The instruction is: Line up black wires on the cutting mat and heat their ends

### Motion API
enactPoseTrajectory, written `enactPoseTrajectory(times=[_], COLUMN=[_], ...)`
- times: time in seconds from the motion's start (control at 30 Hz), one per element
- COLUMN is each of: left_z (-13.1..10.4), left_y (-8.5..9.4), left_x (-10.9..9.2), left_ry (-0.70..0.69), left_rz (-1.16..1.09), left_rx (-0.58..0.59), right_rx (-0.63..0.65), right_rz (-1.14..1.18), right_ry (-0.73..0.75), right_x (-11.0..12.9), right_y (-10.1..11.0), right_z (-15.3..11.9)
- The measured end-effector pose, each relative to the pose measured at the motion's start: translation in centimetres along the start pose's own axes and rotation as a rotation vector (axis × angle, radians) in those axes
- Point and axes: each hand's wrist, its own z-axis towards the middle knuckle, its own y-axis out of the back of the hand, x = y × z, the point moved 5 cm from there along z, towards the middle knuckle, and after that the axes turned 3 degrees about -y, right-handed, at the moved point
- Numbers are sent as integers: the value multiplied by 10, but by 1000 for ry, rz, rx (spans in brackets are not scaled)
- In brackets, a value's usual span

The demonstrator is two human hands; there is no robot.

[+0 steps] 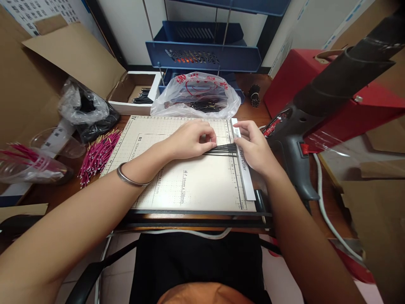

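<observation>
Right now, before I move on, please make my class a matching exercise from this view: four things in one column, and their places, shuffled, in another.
Things
1. Left hand
2. Right hand
3. Pile of pink strands
4. Clear plastic bag with red print

Places
A. Beyond the cutting board, in front of the blue rack
B. At the white strip on the board's right side
C. Over the board, at the left end of the visible black strands
D. Beside the board, on its left

Right pairs: 1-C, 2-B, 3-D, 4-A
</observation>
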Motion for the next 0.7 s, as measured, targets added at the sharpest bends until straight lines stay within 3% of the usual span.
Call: enactPoseTrajectory(times=[0.4, 0.7], left_z=[-1, 0], left_y=[2, 9], left_x=[0, -4], left_ry=[-60, -110], left_rz=[52, 340], left_rx=[-16, 5], right_rx=[0, -11], right_rz=[40, 43], right_ry=[-11, 16], right_x=[1, -1], right_y=[-1, -1], right_z=[0, 0])
